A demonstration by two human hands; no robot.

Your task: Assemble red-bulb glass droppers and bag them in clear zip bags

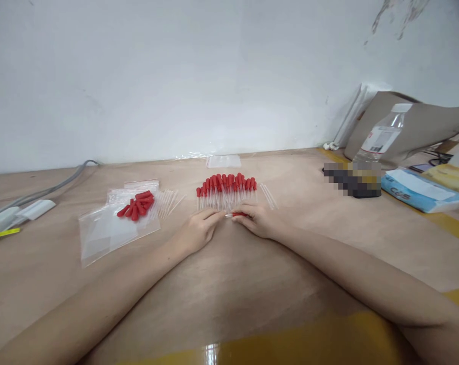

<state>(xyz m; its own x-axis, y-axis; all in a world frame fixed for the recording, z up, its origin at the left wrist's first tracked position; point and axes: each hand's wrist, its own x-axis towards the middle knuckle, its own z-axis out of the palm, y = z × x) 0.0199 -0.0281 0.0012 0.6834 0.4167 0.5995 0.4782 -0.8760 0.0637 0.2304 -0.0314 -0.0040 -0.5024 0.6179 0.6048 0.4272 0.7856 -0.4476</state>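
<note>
In the middle of the table my right hand (259, 219) pinches a red rubber bulb (238, 214) lying sideways. A short bit of clear dropper tube (228, 216) shows between the bulb and the fingertips of my left hand (202, 231), which are closed on the tube. Most of the tube is hidden by my fingers. Just beyond both hands lies a row of droppers with red bulbs (224, 180), their clear tubes pointing toward me. Loose red bulbs (137, 205) sit in a pile on plastic bags (111, 230) to the left. Bare clear tubes (167, 202) lie beside them.
A few more clear tubes (268, 195) lie right of the row. A small clear bag (224, 161) lies near the wall. To the right are a water bottle (383, 137), a tissue pack (423, 190) and a dark, pixelated object (353, 181). A grey cable (68, 180) runs at left.
</note>
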